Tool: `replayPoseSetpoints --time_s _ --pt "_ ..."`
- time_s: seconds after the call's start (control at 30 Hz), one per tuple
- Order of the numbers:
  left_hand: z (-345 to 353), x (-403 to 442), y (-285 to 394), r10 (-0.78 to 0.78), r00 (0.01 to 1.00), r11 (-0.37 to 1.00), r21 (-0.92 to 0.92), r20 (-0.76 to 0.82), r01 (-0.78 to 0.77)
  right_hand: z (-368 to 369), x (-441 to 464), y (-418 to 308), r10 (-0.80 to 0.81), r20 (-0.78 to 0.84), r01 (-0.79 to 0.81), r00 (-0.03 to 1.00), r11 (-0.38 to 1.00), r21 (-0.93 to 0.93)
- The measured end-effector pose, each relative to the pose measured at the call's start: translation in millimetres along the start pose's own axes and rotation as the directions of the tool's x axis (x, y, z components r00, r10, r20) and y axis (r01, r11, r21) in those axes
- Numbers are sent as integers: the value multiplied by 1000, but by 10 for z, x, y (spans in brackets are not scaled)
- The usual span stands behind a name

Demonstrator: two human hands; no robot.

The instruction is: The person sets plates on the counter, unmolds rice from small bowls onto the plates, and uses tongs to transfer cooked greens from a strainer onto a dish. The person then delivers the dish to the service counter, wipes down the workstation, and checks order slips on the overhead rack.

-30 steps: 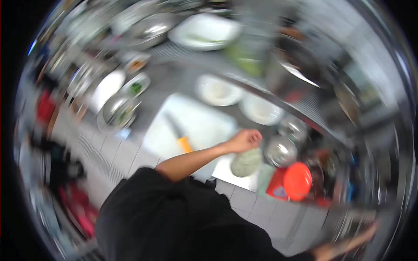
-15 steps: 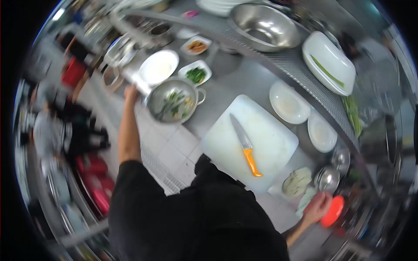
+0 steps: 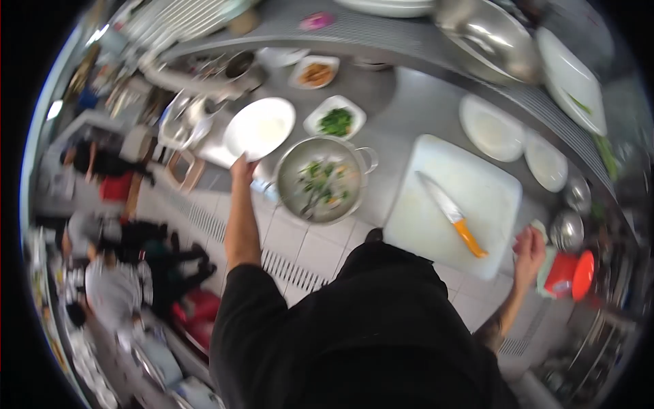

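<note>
My left hand (image 3: 243, 168) has its fingers closed at the near rim of a white oval plate (image 3: 262, 129). Right beside that hand is a steel pan (image 3: 289, 198) holding chopped greens, pale pieces and a utensil. My right hand (image 3: 530, 247) is past the right edge of a white cutting board (image 3: 426, 198), its fingers bent around a pale green crumpled lump (image 3: 539, 227). The hand hides most of the lump, so its kind is unclear. On the board lies a knife (image 3: 469, 238) with an orange handle, untouched by either hand.
Behind the pan stand a dish of chopped greens (image 3: 336, 123) and a dish of orange-brown food (image 3: 316, 73). Two white dishes (image 3: 492, 129) and small steel bowls (image 3: 567, 230) line the right side. An orange container (image 3: 561, 276) is near my right hand. People (image 3: 116, 293) stand at left.
The view has shifted and turned. My left hand has come over to the plate's near rim. My right hand has moved from beside the orange container onto the pale green lump.
</note>
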State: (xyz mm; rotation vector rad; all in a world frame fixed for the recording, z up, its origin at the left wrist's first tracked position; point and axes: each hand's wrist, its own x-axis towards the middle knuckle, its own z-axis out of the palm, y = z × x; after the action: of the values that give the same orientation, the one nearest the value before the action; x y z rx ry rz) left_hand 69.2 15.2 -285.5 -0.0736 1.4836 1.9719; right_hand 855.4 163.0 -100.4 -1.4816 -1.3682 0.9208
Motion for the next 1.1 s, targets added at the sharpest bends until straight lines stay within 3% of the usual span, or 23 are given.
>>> replayPoseSetpoints --time_s 0.07,0.17,0.23,0.27,0.3,0.33,0.37,0.43,0.6,0.73,0.83,0.9,0.97,1.07,1.1 --pt "249 -439 299 75 973 982 185 -217 -34 -112 -62 155 -26 -2 26 1000 999 21" --pt "153 -774 622 207 955 946 291 -213 -140 -250 -82 272 7 -32 -4 999 998 67" --pt "-49 -840 754 367 920 896 318 -138 -310 -381 -163 343 36 -106 -31 994 998 53" --pt "-169 -940 951 340 940 737 631 -38 -241 -380 -160 311 73 -146 -73 987 997 2" --pt "-53 -1107 994 426 901 787 525 -82 -325 -398 -175 314 66 -169 -66 983 998 3" --pt "127 -1340 1090 407 913 804 471 11 -364 -404 -183 252 35 -163 -39 986 999 -23" --pt "505 -1677 1173 378 925 825 470 -44 -314 -404 -176 220 49 -171 -46 984 999 21" --pt "871 -2010 1253 360 928 812 457 99 -363 -456 -223 236 71 -212 -56 975 996 74" --pt "2020 -2147 866 19 968 855 498 249 -145 -584 -271 483 138 -220 -100 966 979 175" --pt "3275 -1882 -129 -272 823 896 443 498 28 -760 -434 637 223 -265 -154 938 954 256" --pt "4028 -1409 -808 -272 756 906 423 595 -7 -932 -654 691 217 -350 -165 911 971 172" --pt "4448 -611 -1193 -416 667 857 511 618 61 -1079 -915 715 272 -373 -286 887 958 17" --pt "4724 -115 -1630 -323 745 911 404 584 79 -1182 -1211 779 268 -451 -344 851 934 -94" --pt "4994 129 -2043 -293 798 899 436 527 41 -1291 -1653 1036 264 -505 -426 822 873 -236" --pt "5012 152 -2130 -302 811 879 476 501 33 -1280 -1799 1045 311 -543 -462 780 872 -164"
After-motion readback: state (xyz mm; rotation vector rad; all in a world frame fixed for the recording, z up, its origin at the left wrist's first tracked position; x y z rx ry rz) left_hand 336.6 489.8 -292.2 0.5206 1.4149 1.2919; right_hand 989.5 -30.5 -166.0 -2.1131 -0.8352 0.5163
